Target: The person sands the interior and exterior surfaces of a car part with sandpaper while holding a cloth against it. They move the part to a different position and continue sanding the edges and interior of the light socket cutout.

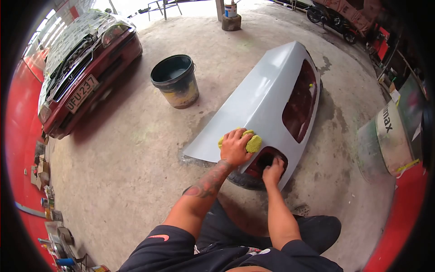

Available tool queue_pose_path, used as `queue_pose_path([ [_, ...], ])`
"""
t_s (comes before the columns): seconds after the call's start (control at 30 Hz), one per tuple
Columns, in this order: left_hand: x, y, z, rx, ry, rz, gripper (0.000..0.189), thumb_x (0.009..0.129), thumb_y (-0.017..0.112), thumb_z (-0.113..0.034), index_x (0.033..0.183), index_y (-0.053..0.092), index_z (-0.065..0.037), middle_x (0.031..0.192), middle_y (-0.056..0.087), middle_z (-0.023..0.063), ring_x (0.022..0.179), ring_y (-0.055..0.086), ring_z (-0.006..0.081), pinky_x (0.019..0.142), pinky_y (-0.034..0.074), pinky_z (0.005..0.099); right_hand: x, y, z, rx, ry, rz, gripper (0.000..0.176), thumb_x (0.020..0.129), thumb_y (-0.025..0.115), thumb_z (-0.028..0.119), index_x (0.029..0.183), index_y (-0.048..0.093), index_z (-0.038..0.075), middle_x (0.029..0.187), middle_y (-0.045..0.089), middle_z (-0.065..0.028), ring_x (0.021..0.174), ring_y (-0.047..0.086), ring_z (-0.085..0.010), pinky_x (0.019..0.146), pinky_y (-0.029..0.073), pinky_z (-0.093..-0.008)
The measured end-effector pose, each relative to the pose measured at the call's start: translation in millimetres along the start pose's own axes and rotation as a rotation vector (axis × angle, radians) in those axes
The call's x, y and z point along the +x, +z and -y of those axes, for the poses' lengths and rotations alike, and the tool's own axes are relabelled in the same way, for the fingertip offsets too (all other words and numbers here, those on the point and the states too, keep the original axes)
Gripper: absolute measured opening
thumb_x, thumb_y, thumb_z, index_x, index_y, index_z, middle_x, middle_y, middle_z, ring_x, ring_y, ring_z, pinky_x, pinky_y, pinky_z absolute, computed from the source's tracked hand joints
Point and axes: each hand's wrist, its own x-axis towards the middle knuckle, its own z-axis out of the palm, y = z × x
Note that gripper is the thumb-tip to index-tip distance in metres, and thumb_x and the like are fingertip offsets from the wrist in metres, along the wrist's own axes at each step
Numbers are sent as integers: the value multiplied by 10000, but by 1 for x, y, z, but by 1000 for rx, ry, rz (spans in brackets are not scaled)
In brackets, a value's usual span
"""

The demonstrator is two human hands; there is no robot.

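A grey car body panel (253, 97) lies at an angle on the concrete floor, with a long dark red cutout and a smaller one nearer me. My left hand (235, 148) is closed over a yellow-green cloth (253, 143), pressing it against the panel's near part. My right hand (273, 171) has its fingers curled at the rim of the smaller cutout, gripping the panel there. Some of its fingertips are hidden. Under the panel's near end, a dark rounded support (246, 180) shows in part.
Left of the panel stands a black bucket (177, 93) with yellow stains. A dark red car (97, 68), partly covered, is at the far left. A large pale bucket (383, 140) is at right. A paint can (230, 10) sits at the back; a motorcycle (333, 25) is behind.
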Motion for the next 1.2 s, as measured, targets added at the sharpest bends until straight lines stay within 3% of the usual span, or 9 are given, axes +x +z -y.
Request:
queue_pose_path([
  [0.17,-2,-1,-3,-7,9,20,584,622,798,-296,1187,686,-203,1244,622,79,1172,579,320,968,448,467,-5,-27,44,-20,-315,50,577,762,619,-32,1336,562,-19,1421,502,-172,1181,504,-417,1039,414,-482],
  [0.3,4,-11,-8,30,40,68,650,605,773,-330,1241,682,-231,1269,615,89,1194,562,333,973,441,485,-8,-21,39,-60,-23,29,613,764,630,-27,1372,553,5,1441,501,-141,1196,522,-406,1005,444,-501],
  [0.5,4,-3,-3,89,79,67,476,620,800,-354,1067,743,-201,1234,615,66,1169,566,322,964,435,488,-3,-30,32,-253,-397,63,640,790,657,53,1418,536,87,1478,492,-65,1127,543,-339,887,466,-504],
  [0.63,3,2,-1,100,122,70,367,647,805,-317,977,728,-176,1181,622,36,1149,571,311,966,437,483,-14,-27,44,-225,-376,133,529,864,573,69,1391,569,113,1398,543,-25,1109,542,-284,896,433,-486],
  [0.77,5,3,-3,92,134,85,351,662,797,-317,966,714,-164,1184,622,38,1148,571,315,975,438,486,2,-40,24,-176,-636,37,465,837,577,56,1296,635,97,1350,558,-46,1107,540,-279,912,425,-486],
  [0.9,3,2,-3,90,119,71,353,666,794,-320,962,704,-149,1171,624,45,1130,578,320,974,442,493,-5,-23,16,-174,-588,131,463,845,572,83,1304,624,108,1368,551,-36,1106,537,-280,912,445,-455],
  [1.03,5,1,-5,75,127,32,360,666,793,-322,965,706,-142,1162,628,51,1116,586,323,969,446,495,7,-51,11,-197,-936,159,425,832,573,75,1250,643,105,1362,552,-40,1103,532,-298,888,448,-436],
  [1.17,5,0,-2,75,132,41,364,666,792,-324,972,709,-145,1162,630,54,1113,588,324,966,447,493,2,-31,17,-232,-619,61,436,830,581,99,1261,642,127,1373,546,-37,1115,528,-271,882,435,-437],
  [1.2,4,0,-2,77,133,41,365,666,790,-323,975,710,-145,1160,630,54,1109,590,323,964,448,492,-4,-29,10,-327,-756,132,426,834,582,119,1255,646,132,1360,551,-36,1120,530,-264,890,428,-440],
])
